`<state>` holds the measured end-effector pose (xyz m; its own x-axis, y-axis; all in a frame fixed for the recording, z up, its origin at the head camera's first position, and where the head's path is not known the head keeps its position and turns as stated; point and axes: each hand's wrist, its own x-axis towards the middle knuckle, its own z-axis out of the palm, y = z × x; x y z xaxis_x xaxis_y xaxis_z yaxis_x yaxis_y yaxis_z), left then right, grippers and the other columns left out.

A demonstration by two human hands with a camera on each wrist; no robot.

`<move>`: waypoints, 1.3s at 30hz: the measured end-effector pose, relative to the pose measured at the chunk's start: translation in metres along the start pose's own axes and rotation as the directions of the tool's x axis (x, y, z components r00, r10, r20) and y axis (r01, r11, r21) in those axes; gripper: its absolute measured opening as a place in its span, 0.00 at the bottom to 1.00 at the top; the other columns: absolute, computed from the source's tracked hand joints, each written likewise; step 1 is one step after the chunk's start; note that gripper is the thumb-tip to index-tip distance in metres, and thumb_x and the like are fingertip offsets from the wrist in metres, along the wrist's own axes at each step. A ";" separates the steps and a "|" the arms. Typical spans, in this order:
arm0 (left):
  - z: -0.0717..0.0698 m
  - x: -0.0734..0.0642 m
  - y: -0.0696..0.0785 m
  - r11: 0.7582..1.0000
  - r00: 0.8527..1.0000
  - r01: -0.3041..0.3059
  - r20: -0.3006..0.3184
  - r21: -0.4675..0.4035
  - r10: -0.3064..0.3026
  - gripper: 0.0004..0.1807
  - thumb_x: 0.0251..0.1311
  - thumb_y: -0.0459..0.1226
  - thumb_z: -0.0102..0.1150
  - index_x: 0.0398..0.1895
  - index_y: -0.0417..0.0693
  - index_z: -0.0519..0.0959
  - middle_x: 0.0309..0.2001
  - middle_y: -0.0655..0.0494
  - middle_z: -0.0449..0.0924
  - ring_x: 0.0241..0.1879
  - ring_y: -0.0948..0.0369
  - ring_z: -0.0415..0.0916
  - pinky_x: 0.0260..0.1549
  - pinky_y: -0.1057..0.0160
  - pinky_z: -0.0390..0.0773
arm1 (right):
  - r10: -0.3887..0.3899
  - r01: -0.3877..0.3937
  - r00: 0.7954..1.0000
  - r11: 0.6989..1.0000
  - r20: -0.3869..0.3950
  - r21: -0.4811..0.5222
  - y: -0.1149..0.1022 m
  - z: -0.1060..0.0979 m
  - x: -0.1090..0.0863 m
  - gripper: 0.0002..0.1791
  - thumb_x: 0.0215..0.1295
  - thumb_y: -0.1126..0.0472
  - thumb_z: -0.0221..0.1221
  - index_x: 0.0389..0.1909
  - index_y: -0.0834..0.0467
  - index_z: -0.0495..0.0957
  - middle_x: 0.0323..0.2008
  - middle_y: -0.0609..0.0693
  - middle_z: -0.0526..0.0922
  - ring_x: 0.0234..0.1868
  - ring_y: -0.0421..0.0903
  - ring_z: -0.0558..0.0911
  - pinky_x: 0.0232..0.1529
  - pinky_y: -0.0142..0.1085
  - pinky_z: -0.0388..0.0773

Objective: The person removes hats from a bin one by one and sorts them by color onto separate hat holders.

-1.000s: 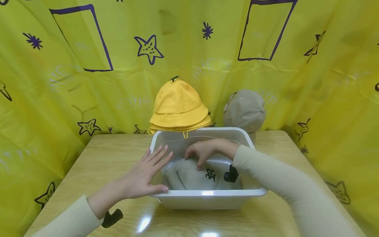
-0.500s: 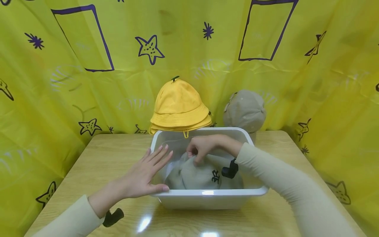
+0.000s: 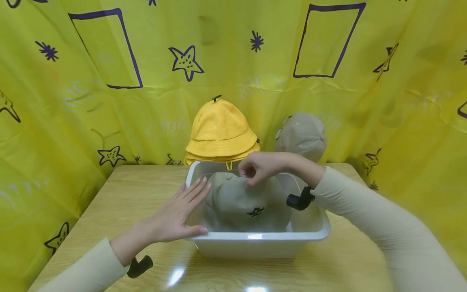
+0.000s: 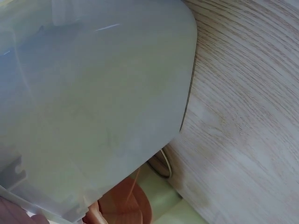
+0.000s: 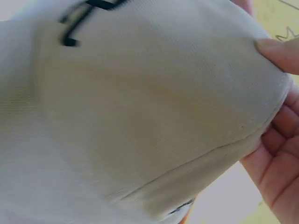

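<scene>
A beige cap (image 3: 233, 198) with a dark embroidered mark is inside the white plastic bin (image 3: 248, 248), its crown raised toward the back rim. My right hand (image 3: 264, 165) pinches the crown's upper edge. In the right wrist view the thumb lies on the near side of the cap (image 5: 140, 116), and the other fingers of the right hand (image 5: 280, 158) are behind it. With fingers straight and spread, my left hand (image 3: 175, 221) rests on the bin's left rim near the front corner. The bin's wall (image 4: 107, 93) fills much of the left wrist view.
Behind the bin, a stack of yellow bucket hats (image 3: 222, 129) stands at the back of the wooden table (image 3: 146, 190). Another beige cap (image 3: 303, 136) is at the back right. A yellow patterned curtain (image 3: 153, 109) hangs close behind and along both sides.
My right hand has gone from reaching onto the cap to pinching it, then lifted it up and slightly right. The cap's crown has risen in the bin. My left hand stays put.
</scene>
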<state>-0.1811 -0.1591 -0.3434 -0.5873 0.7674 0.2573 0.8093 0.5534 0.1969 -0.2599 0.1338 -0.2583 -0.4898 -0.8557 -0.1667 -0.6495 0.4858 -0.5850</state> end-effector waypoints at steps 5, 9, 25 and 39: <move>0.001 0.001 0.001 1.000 1.000 -0.010 -0.018 0.004 0.010 0.53 0.57 0.73 0.30 0.75 0.44 0.45 0.75 0.42 0.41 0.73 0.44 0.42 0.66 0.36 0.46 | -0.049 0.039 0.981 0.998 -0.189 -0.054 -0.010 -0.002 -0.026 0.07 0.52 0.67 0.61 0.24 0.56 0.72 0.20 0.42 0.67 0.23 0.37 0.66 0.25 0.28 0.64; 0.000 0.001 0.001 1.000 1.000 -0.009 -0.020 0.008 0.009 0.53 0.57 0.72 0.30 0.75 0.44 0.44 0.74 0.41 0.42 0.72 0.42 0.43 0.66 0.36 0.46 | -0.113 0.087 0.928 0.992 -0.355 -0.087 -0.014 -0.002 -0.043 0.08 0.52 0.69 0.62 0.25 0.57 0.72 0.21 0.42 0.69 0.24 0.38 0.69 0.25 0.28 0.67; -0.018 0.011 0.003 0.997 0.999 -0.036 0.028 0.066 0.034 0.59 0.51 0.71 0.48 0.75 0.45 0.43 0.74 0.39 0.42 0.71 0.42 0.49 0.66 0.39 0.53 | -0.455 0.421 0.550 0.875 -0.701 -0.239 -0.032 -0.002 -0.079 0.11 0.40 0.81 0.60 0.24 0.66 0.73 0.21 0.49 0.73 0.24 0.36 0.71 0.23 0.25 0.69; -0.034 0.072 0.016 0.873 0.842 -0.426 -0.248 0.239 0.479 0.48 0.39 0.49 0.76 0.62 0.36 0.65 0.60 0.44 0.72 0.58 0.51 0.72 0.57 0.53 0.73 | -0.293 0.444 0.283 0.884 -0.913 -0.145 -0.045 -0.012 -0.099 0.09 0.45 0.77 0.64 0.23 0.75 0.72 0.25 0.47 0.78 0.25 0.38 0.75 0.29 0.22 0.76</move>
<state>-0.2104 -0.1063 -0.2892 -0.1096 0.8311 0.5452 0.9585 0.2336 -0.1634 -0.1895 0.1984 -0.2058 -0.4799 -0.2219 0.8488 -0.8764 0.0752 -0.4758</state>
